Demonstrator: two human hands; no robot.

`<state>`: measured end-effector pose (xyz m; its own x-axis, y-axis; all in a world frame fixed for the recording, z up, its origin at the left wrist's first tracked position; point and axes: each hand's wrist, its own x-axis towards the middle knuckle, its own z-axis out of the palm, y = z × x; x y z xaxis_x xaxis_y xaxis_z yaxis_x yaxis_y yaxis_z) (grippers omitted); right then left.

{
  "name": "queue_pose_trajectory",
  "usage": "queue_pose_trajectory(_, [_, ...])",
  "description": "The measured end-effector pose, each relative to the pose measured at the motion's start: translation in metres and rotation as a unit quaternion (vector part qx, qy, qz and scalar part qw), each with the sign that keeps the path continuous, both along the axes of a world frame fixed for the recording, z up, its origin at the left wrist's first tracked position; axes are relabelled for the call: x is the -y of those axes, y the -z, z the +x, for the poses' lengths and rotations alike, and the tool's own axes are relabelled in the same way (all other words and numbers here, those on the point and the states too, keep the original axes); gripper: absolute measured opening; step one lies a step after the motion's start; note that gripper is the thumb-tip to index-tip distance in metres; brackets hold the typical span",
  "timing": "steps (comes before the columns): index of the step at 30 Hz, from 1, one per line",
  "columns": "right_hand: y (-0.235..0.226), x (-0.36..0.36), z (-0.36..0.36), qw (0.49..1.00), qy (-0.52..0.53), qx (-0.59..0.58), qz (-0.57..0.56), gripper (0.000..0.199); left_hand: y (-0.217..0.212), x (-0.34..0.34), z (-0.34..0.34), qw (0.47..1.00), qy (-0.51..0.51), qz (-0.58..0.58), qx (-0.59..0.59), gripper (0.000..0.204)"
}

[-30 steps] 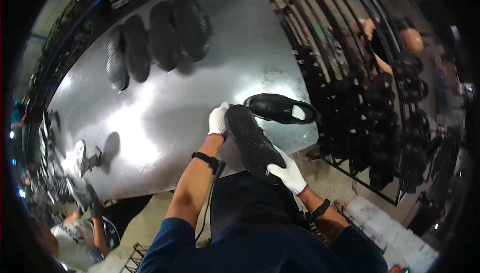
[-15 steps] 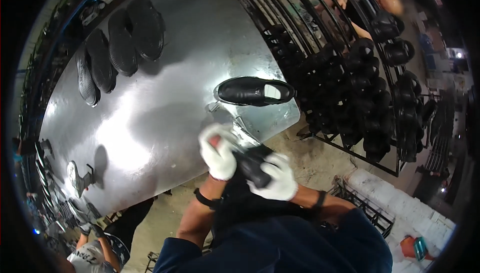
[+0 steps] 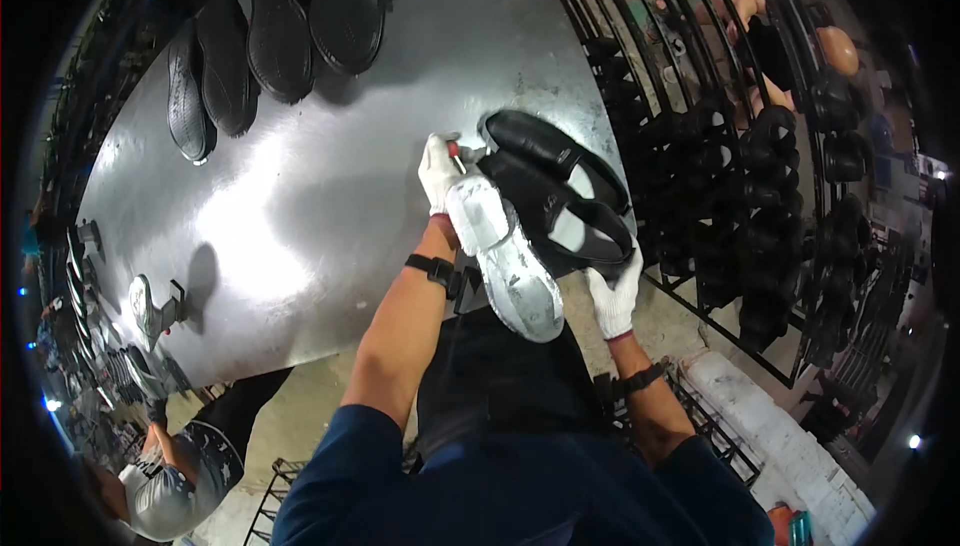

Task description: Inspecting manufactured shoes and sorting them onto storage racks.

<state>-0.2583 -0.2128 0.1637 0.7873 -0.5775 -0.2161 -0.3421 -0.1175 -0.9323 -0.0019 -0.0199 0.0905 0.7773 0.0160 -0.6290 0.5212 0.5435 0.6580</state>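
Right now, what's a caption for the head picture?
Left hand holds a silver foot form; right hand holds a black shoe.

- 2nd black shoe (image 3: 525,191): no longer sole-up between both hands, now upright beside the 1st (image 3: 545,141).
- Right hand (image 3: 615,291): moved forward to its heel.
- Silver foot mold (image 3: 508,264): now fully bare, seemingly held by the left hand (image 3: 438,174).

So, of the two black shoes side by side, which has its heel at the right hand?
The nearer shoe: the right hand is at its heel. The farther shoe lies beyond it, away from that hand.
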Motion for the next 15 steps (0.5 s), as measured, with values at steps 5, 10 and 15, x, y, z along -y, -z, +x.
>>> queue_pose_trajectory(5, [-0.007,0.016,0.025,0.911,-0.277,-0.072,-0.295,0.066,0.015,-0.041,-0.037,0.933,0.155,0.252,0.205,0.026])
queue_pose_trajectory(10, [-0.067,-0.02,0.096,0.929,-0.268,0.009,-0.254,0.058,-0.031,-0.083,-0.071,0.645,0.449,0.53,0.319,0.039])
queue_pose_trajectory(15, [-0.06,-0.017,0.141,0.878,-0.244,-0.119,-0.394,0.064,-0.118,-0.052,-0.14,0.971,0.23,0.05,0.051,0.07])
